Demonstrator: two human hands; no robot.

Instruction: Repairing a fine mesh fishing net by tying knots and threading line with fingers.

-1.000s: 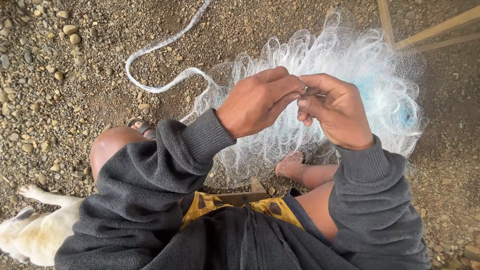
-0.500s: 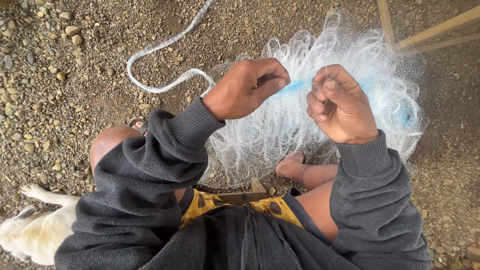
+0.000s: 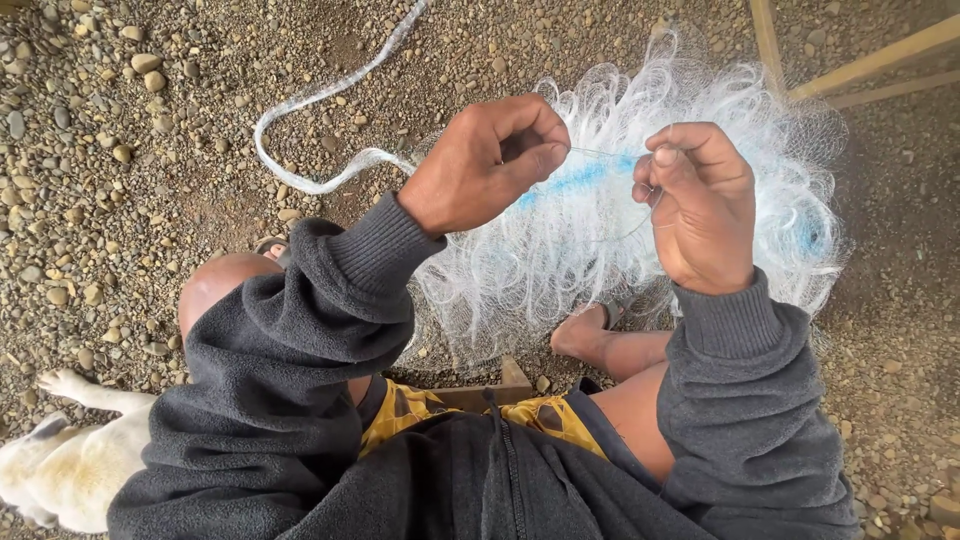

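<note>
**Fine net being worked by hand over loose gravel**

While we are looking straight down from the head camera, we are recording the gravel ground (image 3: 120,200) as the largest element: loose pebbles and brown dirt are filling the frame on every side, outdoors, with no floor covering. Pale wooden slats (image 3: 860,65) are crossing the upper right corner. Next in size, we are noting the dark grey fleece sleeves and the bare knees of a seated person, with a wooden seat edge showing between the legs. A white animal (image 3: 70,465) is lying at the lower left, close beside the left knee.

The net (image 3: 600,250), a heap of fine white mesh with a blue streak through it, is resting on the gravel ahead of the feet, and a white twisted cord (image 3: 330,95) is trailing from it toward the upper left.

The left hand (image 3: 490,165) is closing in a pinch on a thin line (image 3: 600,155) running across to the right hand (image 3: 700,205), which is also curling shut on that line above the heap. Whether a needle or tool is sitting in either fist, we cannot tell.

In our judgement, the risks are these: the mesh is lying directly on stones and could be snagging on them; the taut line could be slipping from the pinch; the animal, if stirring, could be dragging the cord.
</note>
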